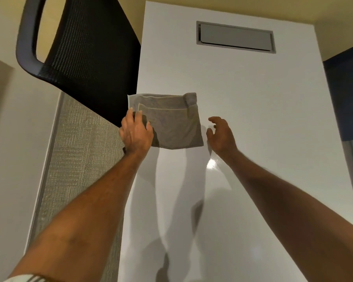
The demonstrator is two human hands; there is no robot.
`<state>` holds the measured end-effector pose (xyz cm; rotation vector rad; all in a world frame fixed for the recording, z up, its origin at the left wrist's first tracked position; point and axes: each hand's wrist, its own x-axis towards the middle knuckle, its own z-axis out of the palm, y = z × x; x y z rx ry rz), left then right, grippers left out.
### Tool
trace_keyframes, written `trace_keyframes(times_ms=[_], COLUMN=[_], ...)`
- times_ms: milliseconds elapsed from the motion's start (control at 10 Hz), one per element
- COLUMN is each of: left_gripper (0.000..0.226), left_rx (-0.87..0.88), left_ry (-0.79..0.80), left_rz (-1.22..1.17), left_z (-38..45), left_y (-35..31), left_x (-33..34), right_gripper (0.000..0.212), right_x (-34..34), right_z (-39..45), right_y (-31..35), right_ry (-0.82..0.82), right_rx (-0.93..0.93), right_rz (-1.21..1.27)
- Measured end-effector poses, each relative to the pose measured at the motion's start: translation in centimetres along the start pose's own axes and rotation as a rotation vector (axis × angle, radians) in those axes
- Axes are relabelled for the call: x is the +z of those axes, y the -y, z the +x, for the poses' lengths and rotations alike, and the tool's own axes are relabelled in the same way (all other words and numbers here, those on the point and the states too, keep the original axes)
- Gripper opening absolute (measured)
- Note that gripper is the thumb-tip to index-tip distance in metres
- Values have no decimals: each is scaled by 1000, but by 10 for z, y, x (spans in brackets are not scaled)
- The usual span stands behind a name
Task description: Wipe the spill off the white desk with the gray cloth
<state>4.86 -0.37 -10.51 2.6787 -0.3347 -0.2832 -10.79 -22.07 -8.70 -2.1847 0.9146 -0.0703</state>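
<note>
A folded gray cloth (171, 123) lies flat on the white desk (253, 119), close to the desk's left edge. My left hand (137, 133) rests on the cloth's left side with its fingers spread over the fabric. Just right of the cloth, my right hand (220, 135) hovers with curled, parted fingers and holds nothing. A small wet glint (211, 164) shows on the desk below my right hand; I cannot make out a clear spill outline.
A black mesh office chair (84, 53) stands left of the desk, above a textured gray carpet (80, 155). A gray rectangular cable hatch (235, 36) is set into the far part of the desk. A dark blue panel (346, 94) borders the right side.
</note>
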Motion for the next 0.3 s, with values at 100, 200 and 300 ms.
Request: trace_keyframes(times_ms=[100,200,300], left_gripper=[50,53,56], left_rx=[64,173,214], left_ry=[32,103,130], left_rz=[64,114,153], left_z=[-10,-38,-56], left_y=[-6,-17,-24], left_x=[-5,-18,-25], right_gripper=[45,58,67], right_x=[-18,-46,-63], right_z=[-15,-45,-62], right_y=[-13,-27,-34], right_ry=[49,174,214], right_rx=[-35,-67,-39], right_rz=[-143,-421,-552])
